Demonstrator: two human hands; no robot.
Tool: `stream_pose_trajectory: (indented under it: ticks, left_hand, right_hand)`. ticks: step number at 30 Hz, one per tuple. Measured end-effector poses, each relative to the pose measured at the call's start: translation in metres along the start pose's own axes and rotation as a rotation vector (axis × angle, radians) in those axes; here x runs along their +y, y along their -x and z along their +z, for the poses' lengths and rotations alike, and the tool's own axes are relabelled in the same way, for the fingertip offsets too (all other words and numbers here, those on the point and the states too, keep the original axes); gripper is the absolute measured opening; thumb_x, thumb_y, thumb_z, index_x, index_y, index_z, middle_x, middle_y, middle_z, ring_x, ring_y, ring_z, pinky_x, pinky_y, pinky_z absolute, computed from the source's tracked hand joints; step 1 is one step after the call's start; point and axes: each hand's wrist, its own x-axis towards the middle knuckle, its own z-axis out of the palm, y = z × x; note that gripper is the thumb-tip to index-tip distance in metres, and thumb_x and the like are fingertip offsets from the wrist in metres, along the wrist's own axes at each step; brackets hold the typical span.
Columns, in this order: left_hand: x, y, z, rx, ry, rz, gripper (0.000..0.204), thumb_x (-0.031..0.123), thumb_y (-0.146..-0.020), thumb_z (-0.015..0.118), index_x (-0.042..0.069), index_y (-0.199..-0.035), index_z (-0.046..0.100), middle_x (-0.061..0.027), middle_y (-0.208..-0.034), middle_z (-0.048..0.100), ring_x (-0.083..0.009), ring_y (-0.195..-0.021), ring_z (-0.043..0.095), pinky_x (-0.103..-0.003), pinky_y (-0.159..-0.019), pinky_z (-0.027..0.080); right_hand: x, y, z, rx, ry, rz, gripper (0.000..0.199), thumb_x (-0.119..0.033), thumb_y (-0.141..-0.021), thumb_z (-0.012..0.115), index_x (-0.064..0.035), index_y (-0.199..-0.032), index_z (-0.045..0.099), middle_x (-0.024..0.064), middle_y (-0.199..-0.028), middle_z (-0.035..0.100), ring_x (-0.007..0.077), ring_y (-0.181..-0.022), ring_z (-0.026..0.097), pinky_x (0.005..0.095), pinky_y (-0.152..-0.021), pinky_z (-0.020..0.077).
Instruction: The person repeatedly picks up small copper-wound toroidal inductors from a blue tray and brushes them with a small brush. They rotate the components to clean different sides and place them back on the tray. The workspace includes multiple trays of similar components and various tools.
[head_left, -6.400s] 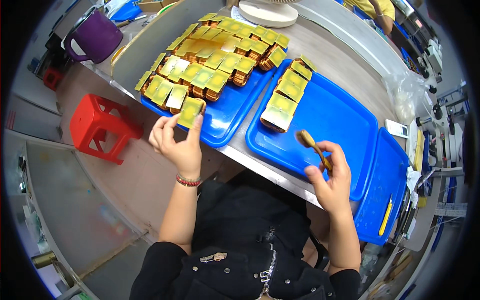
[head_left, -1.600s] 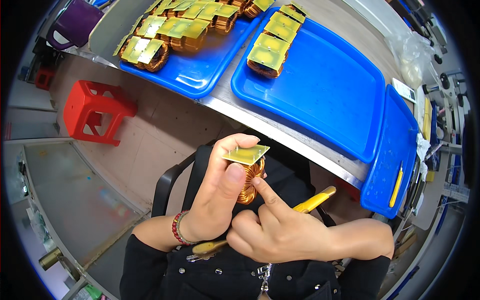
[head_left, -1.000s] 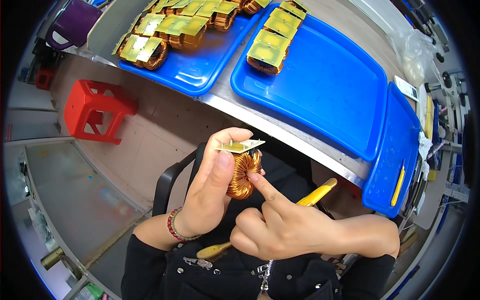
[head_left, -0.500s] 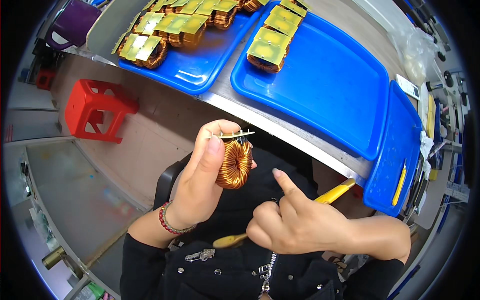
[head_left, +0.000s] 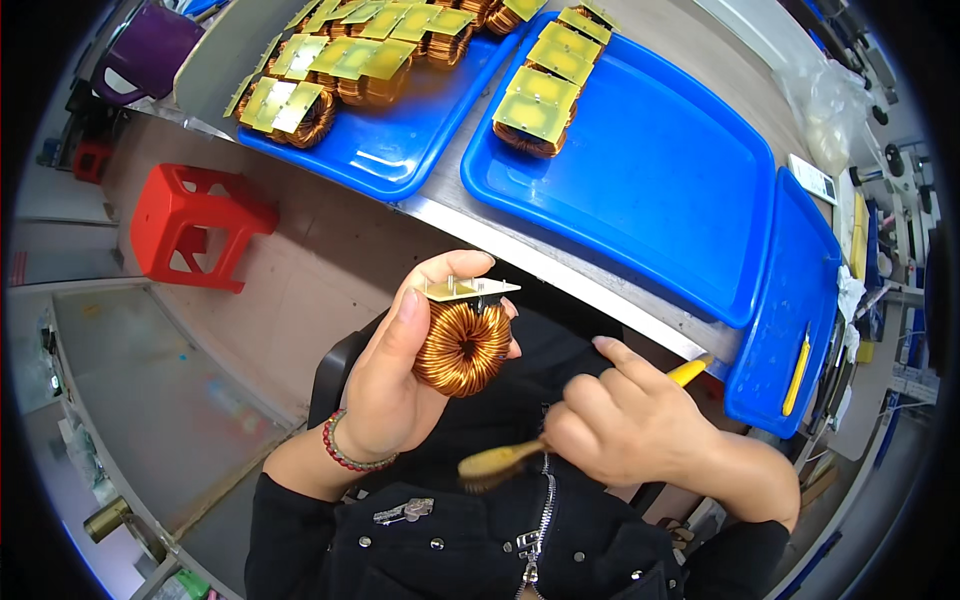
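Note:
My left hand [head_left: 385, 370] grips a copper-wound toroidal coil [head_left: 462, 350] by the flat yellow-green circuit board [head_left: 475, 288] on its top, thumb on the near side and fingers behind. Short pins stick up from that board, and the coil's round hole faces me. Lower and to the right, my right hand [head_left: 635, 420] is closed around the middle of a yellow-handled brush [head_left: 500, 462], its index finger stretched out. The brush's bristled head points left, apart from the coil, and the handle's other end shows beyond the hand.
A blue tray [head_left: 385, 165] at upper left holds several board-topped coils. In the middle blue tray [head_left: 650, 180], more coils stand along the left side. A narrow blue tray [head_left: 765, 400] on the right carries a yellow-handled tool [head_left: 797, 375]. A red stool [head_left: 200, 215] stands on the floor at left.
My left hand has turned the coil so its hole faces me more fully. My right hand, with the brush, has shifted right and slightly up.

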Motion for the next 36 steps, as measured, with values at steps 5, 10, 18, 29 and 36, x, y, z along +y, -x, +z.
stream_pose_trajectory:
  ticks: [5,10,18,29,36]
  left_hand:
    - [-0.005,-0.001,0.002,-0.102,-0.016,0.079,0.055,0.044,-0.093,0.033,-0.001,-0.125,0.03,-0.0149,-0.109,0.05,-0.0184,-0.096,0.053,-0.033,-0.087,0.043]
    - [-0.005,0.003,0.004,-0.146,-0.093,0.133,0.059,0.048,-0.091,0.036,0.0,-0.125,0.028,-0.0139,-0.111,0.046,-0.0178,-0.097,0.05,-0.032,-0.086,0.04]
    - [-0.003,0.008,0.002,-0.152,-0.212,0.178,0.06,0.047,-0.091,0.038,0.0,-0.126,0.027,-0.0138,-0.115,0.042,-0.0183,-0.1,0.049,-0.032,-0.087,0.04]
    - [-0.001,0.001,0.005,-0.171,0.018,0.078,0.055,0.045,-0.093,0.032,0.001,-0.127,0.028,-0.016,-0.111,0.048,-0.0208,-0.097,0.053,-0.033,-0.087,0.042]
    - [-0.006,0.003,0.008,-0.049,0.214,-0.008,0.047,0.044,-0.095,0.023,0.008,-0.124,0.033,-0.0182,-0.105,0.051,-0.0254,-0.089,0.055,-0.033,-0.073,0.047]
  right_hand:
    - [-0.02,-0.009,0.001,0.205,-0.125,-0.047,0.023,-0.02,-0.074,0.06,-0.0087,-0.063,0.044,0.0013,-0.058,0.035,0.013,-0.043,0.035,0.0486,-0.095,0.0422]
    - [-0.027,-0.02,0.013,0.261,-0.08,-0.07,0.019,-0.015,-0.073,0.055,-0.0098,-0.063,0.04,0.0001,-0.054,0.029,0.0123,-0.042,0.033,0.0453,-0.096,0.0419]
    - [-0.022,-0.015,0.013,0.116,-0.076,0.034,0.015,-0.015,-0.073,0.05,-0.0107,-0.064,0.04,0.0013,-0.058,0.028,0.0126,-0.044,0.037,0.0421,-0.091,0.0461]
    - [-0.023,-0.021,-0.002,0.313,-0.06,-0.073,0.033,-0.038,-0.082,0.054,-0.0103,-0.067,0.047,0.0,-0.059,0.037,0.01,-0.044,0.036,0.0352,-0.068,0.05]
    - [-0.006,-0.006,-0.008,0.399,0.225,0.265,0.026,-0.033,-0.082,0.06,-0.0097,-0.092,0.067,-0.0006,-0.072,0.047,0.0085,-0.045,0.04,0.0226,-0.039,0.0242]
